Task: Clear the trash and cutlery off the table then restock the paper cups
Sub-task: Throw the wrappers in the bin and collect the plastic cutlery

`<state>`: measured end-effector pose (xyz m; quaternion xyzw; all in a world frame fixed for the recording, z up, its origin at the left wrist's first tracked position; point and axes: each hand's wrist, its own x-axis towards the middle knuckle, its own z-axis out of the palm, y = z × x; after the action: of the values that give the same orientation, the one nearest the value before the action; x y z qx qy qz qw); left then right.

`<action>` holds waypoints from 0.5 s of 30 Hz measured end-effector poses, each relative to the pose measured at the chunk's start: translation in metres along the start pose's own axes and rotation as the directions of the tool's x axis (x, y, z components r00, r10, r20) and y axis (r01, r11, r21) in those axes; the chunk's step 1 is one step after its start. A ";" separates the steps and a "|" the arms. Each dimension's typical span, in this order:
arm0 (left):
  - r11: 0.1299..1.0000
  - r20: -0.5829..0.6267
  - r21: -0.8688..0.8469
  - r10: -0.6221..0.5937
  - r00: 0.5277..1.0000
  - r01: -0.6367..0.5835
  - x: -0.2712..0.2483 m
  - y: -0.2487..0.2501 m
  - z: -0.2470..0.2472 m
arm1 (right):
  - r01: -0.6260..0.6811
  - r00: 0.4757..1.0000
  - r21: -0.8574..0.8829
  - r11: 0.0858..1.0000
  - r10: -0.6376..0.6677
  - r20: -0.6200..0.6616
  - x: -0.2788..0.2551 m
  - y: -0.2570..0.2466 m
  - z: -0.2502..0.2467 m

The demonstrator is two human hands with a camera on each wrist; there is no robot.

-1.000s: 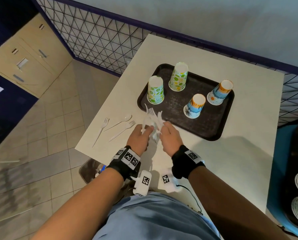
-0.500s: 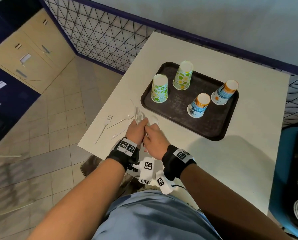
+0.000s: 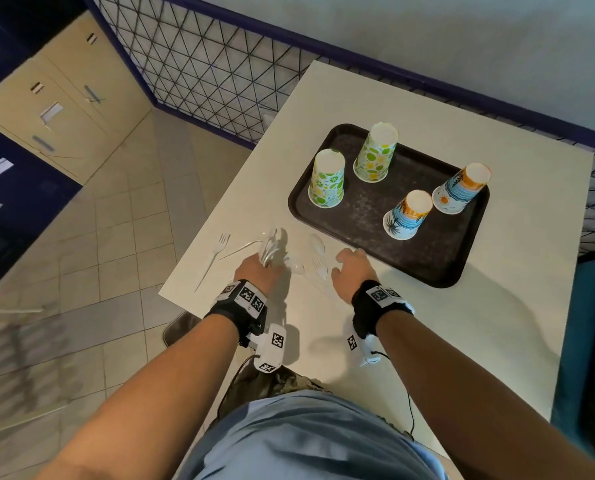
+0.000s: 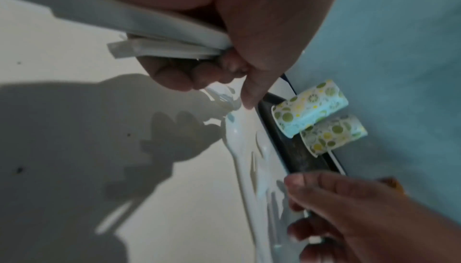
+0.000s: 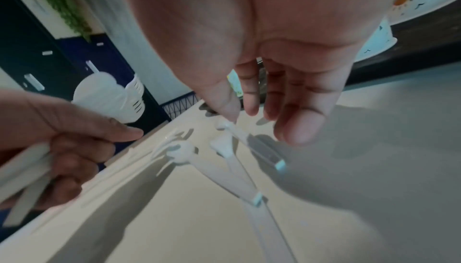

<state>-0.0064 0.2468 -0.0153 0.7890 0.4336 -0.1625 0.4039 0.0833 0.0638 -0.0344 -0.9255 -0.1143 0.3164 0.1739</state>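
One loose fork [image 3: 216,251] lies at the table's [image 3: 427,334] left edge. Left hand [image 3: 259,271] grips a bundle of white cutlery [image 3: 270,245] — count unclear. Three loose pieces [image 5: 224,161] lie between the hands. Right hand [image 3: 351,271] hovers over them, fingers relaxed, holding nothing. Four inverted paper cups [image 3: 326,183] on one dark tray [image 3: 438,258] — two green, two blue-orange.

Bare forearms, no sleeves; a black band [image 3: 242,308] on the left wrist and another [image 3: 367,306] on the right, each topped with white plates printed with black square codes; white camera pods [image 3: 272,348] under both wrists, likewise coded; thin black cable [image 3: 408,407] trailing; light blue shirt [image 3: 306,441].
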 end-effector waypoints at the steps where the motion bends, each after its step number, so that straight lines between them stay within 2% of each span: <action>1: 0.998 0.010 0.059 0.006 1.000 -0.006 0.000 0.001 0.002 | -0.015 1.000 -0.004 1.000 0.015 -0.014 0.003 -0.002 0.003; 4: 0.989 0.008 0.147 0.025 1.000 -0.026 0.000 0.006 0.012 | -0.001 1.000 -0.043 0.999 0.001 -0.009 0.008 -0.008 0.012; 11: 0.981 -0.059 0.184 -0.047 0.997 0.057 0.007 0.019 0.035 | 0.042 0.999 -0.117 0.992 -0.045 -0.023 0.006 -0.009 0.027; 15: 0.975 -0.045 0.209 -0.074 0.996 0.082 0.011 0.026 0.039 | 0.071 0.996 -0.186 0.980 -0.079 -0.039 0.000 -0.004 0.033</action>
<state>0.0249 0.2142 -0.0329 0.8126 0.4520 -0.2085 0.3033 0.0617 0.0759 -0.0571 -0.9397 -0.1739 0.2763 0.1017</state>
